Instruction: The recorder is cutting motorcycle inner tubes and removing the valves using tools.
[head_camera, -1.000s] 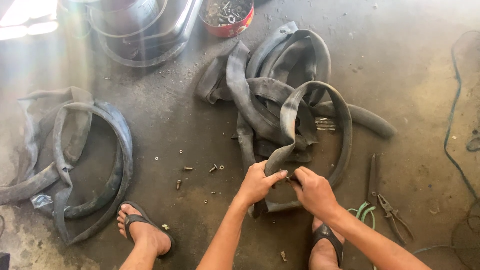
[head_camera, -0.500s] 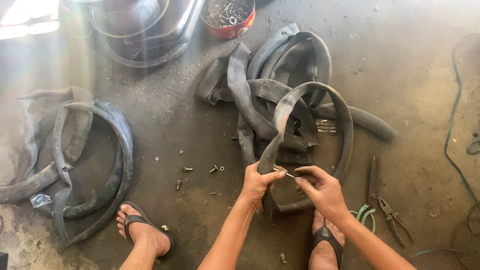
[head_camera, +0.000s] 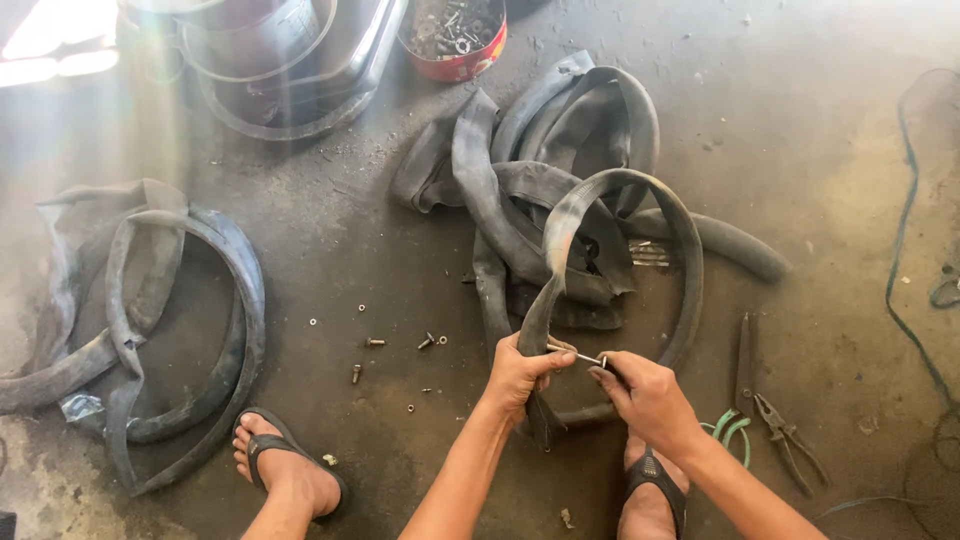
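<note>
Since a moment ago the inner tube (head_camera: 620, 260) has been lifted into an upright loop and the hands have drawn apart, baring the thin metal valve stem (head_camera: 583, 357) between them. The left hand (head_camera: 520, 375) is closed around the tube's lower left side; the right hand (head_camera: 645, 395) pinches the stem's tip with narrow fingertips. Behind the loop lies a heap of slack tubes (head_camera: 520, 180) on the concrete floor (head_camera: 800, 150). Small bolts (head_camera: 400, 345) lie scattered left, pliers (head_camera: 775, 415) right, a red tin (head_camera: 455, 40) beyond.
</note>
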